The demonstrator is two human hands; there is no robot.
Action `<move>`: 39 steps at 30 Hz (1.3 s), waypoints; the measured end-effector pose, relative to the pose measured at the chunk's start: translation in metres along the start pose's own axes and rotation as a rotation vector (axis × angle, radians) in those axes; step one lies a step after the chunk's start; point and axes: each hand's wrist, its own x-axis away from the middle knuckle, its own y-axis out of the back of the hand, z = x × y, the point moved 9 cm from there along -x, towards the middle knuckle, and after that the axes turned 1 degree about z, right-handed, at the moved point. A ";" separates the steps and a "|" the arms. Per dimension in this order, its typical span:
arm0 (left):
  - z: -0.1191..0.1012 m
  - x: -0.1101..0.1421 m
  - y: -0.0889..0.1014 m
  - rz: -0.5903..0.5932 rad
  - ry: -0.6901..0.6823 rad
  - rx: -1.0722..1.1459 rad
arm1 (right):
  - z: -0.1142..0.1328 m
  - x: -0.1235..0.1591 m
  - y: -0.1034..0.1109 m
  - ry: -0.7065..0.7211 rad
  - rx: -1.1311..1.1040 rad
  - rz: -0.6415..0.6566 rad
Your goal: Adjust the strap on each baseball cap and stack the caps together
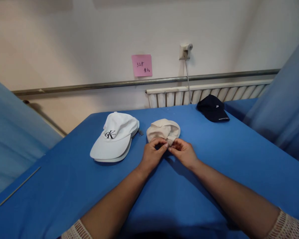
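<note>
A beige cap (161, 127) rests on the blue-covered table with its back strap and small metal buckle turned toward me. My left hand (153, 152) pinches the strap near the buckle between thumb and fingers. From the other side, my right hand (184, 151) grips the same strap, its thumb close to the left thumb. The cap's brim is hidden behind the crown. Left of it sits a stack of caps, topped by a white cap (119, 127) with black "CK" lettering.
A black cap (211, 108) lies at the table's far right. The blue cover (72, 186) spreads beneath everything, with a thin stick (20, 186) at its left edge. Behind are a metal rail (102, 85), a radiator (174, 99) and a plugged-in cable (188, 79). Blue curtains (10, 132) hang at both sides.
</note>
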 end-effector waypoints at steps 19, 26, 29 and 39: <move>0.010 0.001 -0.002 -0.013 0.087 0.087 | 0.007 0.000 0.005 0.078 0.249 -0.030; 0.005 0.003 -0.001 -0.002 0.075 -0.030 | 0.009 -0.001 0.008 0.093 0.279 -0.048; 0.005 0.003 -0.002 -0.002 0.065 -0.031 | 0.009 -0.001 0.009 0.083 0.264 -0.057; 0.012 0.003 -0.004 0.012 0.076 -0.016 | 0.012 -0.001 0.011 0.072 0.272 -0.081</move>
